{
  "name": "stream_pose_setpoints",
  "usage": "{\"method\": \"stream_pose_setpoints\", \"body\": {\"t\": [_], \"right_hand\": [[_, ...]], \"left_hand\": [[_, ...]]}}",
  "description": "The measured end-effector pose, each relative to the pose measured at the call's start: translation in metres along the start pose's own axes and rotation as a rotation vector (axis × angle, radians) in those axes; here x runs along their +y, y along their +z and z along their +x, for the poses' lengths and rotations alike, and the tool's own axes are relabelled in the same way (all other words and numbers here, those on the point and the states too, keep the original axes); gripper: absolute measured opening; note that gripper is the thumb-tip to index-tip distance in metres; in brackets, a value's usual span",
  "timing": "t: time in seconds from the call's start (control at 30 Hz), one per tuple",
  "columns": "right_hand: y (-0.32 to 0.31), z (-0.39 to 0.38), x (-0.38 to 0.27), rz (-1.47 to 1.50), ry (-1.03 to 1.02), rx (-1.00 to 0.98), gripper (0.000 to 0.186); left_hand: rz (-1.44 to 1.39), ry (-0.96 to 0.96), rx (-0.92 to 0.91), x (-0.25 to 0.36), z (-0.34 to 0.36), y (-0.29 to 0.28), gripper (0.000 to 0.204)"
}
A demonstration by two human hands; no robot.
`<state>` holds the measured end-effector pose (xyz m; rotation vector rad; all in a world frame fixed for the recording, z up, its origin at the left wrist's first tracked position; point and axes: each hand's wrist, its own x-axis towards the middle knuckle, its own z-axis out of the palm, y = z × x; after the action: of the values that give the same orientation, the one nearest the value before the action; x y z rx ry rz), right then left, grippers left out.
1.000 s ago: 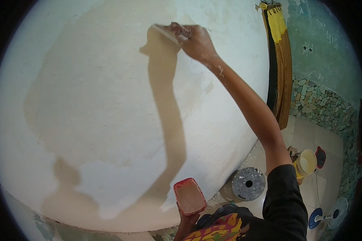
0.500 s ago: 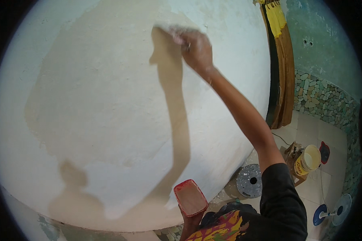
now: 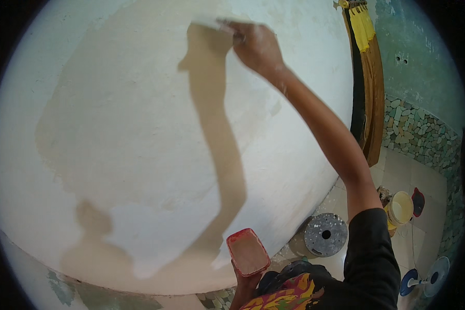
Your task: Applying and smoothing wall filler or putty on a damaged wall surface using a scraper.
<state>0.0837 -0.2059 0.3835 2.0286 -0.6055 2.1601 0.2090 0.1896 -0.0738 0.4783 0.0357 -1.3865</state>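
My right hand (image 3: 258,46) is raised against the upper part of a white wall (image 3: 139,129), its fingers closed round a putty knife (image 3: 207,21). The blade is thin, pale and smeared by motion, so its edge is hard to make out. Low in front of my body, my left hand (image 3: 249,281) grips a red rectangular tub (image 3: 238,236) from beneath. Inside the tub is pale beige paste (image 3: 249,253). A damp-looking beige patch covers much of the wall, and my arm's shadow falls across it.
On the tiled floor at right are a speckled grey round object (image 3: 325,235) with a central hole, a yellow-white bucket (image 3: 399,208), a red-rimmed dark item (image 3: 418,201) and a fan (image 3: 423,279). A brown-and-yellow curtain (image 3: 369,77) hangs beside the wall.
My right hand and the putty knife have moved slightly up along the wall, and the elbow has swung right. The tub has stayed nearly in place in my left hand.
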Motion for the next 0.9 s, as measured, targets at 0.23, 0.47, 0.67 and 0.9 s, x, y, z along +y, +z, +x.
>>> {"method": "stream_pose_setpoints", "body": {"t": [0.23,0.47,0.67,0.9], "right_hand": [[0.027,-0.006,0.077,-0.046,-0.413,-0.19,0.038],[-0.041,-0.041,0.111,-0.177,-0.479,-0.45,0.049],[-0.011,0.068,0.067,-0.02,-0.33,-0.186,0.035],[0.0,0.134,0.045,-0.141,-0.391,-0.418,0.052]], "left_hand": [[-0.063,0.02,-0.083,-0.006,-0.007,0.047,0.055],[-0.129,0.015,-0.091,0.004,-0.016,0.015,0.056],[-0.032,-0.008,-0.066,0.012,-0.009,0.017,0.053],[-0.046,0.039,0.046,0.018,-0.011,0.025,0.054]]}}
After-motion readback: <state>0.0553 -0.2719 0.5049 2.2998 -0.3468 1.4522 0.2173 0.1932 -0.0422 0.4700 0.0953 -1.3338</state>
